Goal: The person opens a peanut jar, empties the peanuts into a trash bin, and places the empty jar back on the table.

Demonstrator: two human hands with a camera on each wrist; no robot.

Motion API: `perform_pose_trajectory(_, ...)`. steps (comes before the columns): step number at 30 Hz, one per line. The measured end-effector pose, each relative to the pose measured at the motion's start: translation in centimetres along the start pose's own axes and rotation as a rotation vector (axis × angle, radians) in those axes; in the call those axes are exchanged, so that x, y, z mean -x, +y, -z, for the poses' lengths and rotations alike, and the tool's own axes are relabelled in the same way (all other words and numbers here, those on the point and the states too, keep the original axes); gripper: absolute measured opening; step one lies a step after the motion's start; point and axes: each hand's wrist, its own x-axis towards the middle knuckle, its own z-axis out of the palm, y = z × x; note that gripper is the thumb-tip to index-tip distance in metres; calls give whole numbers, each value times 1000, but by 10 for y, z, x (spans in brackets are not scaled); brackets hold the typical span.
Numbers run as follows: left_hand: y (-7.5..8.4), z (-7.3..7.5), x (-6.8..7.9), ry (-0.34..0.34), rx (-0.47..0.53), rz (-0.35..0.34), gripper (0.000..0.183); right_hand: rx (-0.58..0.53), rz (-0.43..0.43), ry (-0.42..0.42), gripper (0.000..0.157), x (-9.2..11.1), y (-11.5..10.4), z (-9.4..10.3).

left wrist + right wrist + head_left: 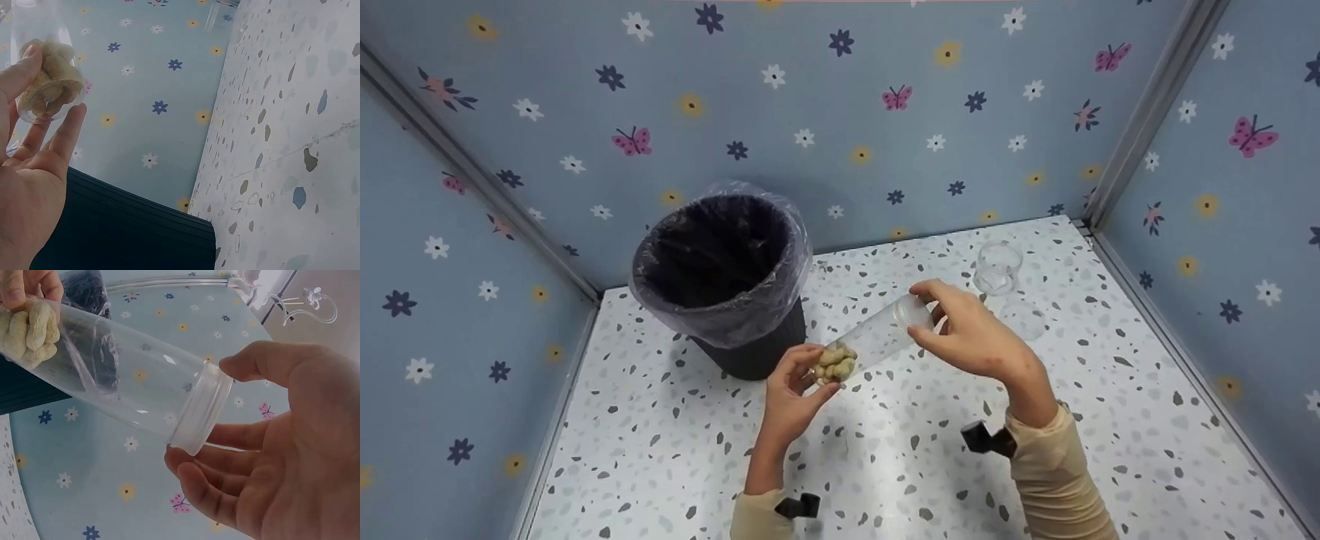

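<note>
A clear plastic jar [874, 337] is held tilted between both hands, its lidded end up to the right. Several unshelled peanuts [837, 363] lie gathered at its lower end; the right wrist view shows the peanuts [35, 332] clearly. My left hand [795, 397] grips the jar's bottom with fingers and thumb. At the other end my right hand [975, 330] pinches the translucent lid [201, 408] by its rim, thumb on one side and fingers on the other. In the left wrist view the left hand [36, 174] curls round the base beside the peanuts [50, 79].
A black trash bin [750, 352] with a plastic liner [720, 322] stands left of the jar, close to the left hand. On the speckled surface [900, 465] at the back right are a clear container [997, 268] and a clear round piece [1024, 320]. Flowered panels [810, 97] enclose the area.
</note>
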Motion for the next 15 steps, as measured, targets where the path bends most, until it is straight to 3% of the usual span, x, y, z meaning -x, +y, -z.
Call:
perform_pose_trajectory(3, -2, 1, 1, -7, 9, -8, 49, -17, 28, 7, 50, 4, 5, 0)
perform_pose_trajectory(5, -2, 0, 1, -13, 18, -11, 49, 8, 18, 55, 53, 6, 7, 0)
perform_pose_trajectory(7, -2, 0, 1, -14, 25, -9, 49, 93, 5, 162, 53, 8, 8, 0)
perform_pose_trajectory(12, -1, -2, 1, -8, 36, 6, 49, 388, -32, 615, 36, 3, 4, -7)
perform_pose_trajectory(13, -1, -3, 1, -9, 31, 7, 49, 416, -76, 653, 41, 2, 1, -8)
perform_pose_trajectory(15, -1, -3, 1, -9, 27, 8, 49, 454, -193, 629, 55, 1, -4, -7)
